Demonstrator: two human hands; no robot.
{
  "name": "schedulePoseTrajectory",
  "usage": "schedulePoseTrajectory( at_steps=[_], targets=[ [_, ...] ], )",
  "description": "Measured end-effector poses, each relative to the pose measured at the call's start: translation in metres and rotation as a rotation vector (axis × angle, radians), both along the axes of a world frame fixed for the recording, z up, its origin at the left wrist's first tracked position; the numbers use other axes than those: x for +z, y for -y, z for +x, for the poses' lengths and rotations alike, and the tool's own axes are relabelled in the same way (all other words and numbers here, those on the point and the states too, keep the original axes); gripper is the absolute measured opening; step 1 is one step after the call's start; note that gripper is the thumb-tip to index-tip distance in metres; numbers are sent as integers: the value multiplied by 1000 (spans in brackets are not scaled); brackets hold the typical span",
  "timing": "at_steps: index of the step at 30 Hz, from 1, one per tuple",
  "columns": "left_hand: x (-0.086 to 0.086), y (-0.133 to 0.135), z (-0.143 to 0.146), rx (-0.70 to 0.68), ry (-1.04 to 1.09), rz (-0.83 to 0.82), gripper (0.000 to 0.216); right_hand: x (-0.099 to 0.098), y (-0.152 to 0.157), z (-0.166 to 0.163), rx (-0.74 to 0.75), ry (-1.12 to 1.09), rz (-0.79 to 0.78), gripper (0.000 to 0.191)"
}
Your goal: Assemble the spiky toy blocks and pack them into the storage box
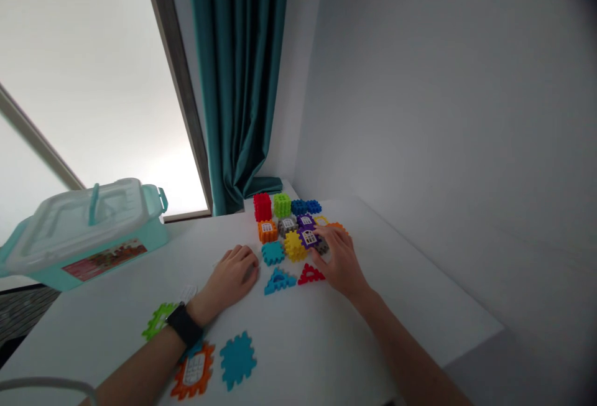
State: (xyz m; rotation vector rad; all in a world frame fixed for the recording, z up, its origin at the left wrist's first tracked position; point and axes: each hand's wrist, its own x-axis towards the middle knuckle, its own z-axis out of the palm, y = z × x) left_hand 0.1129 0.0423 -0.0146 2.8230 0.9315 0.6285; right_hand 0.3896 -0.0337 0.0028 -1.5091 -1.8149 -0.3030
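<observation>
My right hand (339, 262) reaches over the interlocking tiles, thumb and fingers closed on a purple tile with a white window (308, 238). That tile lies against a stack of yellow tiles (295, 246). Below my right hand is a red triangular tile (310, 274); a blue triangular tile (280, 280) lies to its left. My left hand (234, 276) rests on the table with its fingers curled in and nothing visible in it, left of the light-blue square tiles (273, 253). Behind stand red (262, 207), green (282, 205), orange (267, 231) and grey (288, 226) stacks.
A lidded turquoise storage box (109, 257) stands at the left of the white table (317, 344). Near my left forearm lie a green tile (158, 321), an orange window tile (193, 371) and a blue square tile (238, 359). A teal curtain (240, 83) hangs behind.
</observation>
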Motion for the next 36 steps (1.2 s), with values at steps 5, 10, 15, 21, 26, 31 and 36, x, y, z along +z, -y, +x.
schedulePoseTrajectory(
  at_steps=[5,10,15,21,26,31,36],
  targets=[
    [-6,-3,0,5,24,-15,13,5,-21,33,-120,44,-83,25],
    [-12,-6,0,-4,64,-12,10,11,-44,45,-120,126,-200,14],
    [-10,-5,0,7,37,-21,11,12,-66,45,-118,170,-284,11],
    [-16,-8,-1,-17,84,-1,9,7,-83,50,-144,189,-349,10],
    [-18,-9,-2,-12,85,-7,10,1,-84,49,-120,194,-369,10],
    [-17,-9,-2,-17,76,-12,11,0,-84,45,-100,169,-350,9],
    [-18,-9,-3,-13,53,-15,11,2,-85,44,-127,187,-344,8]
  ],
)
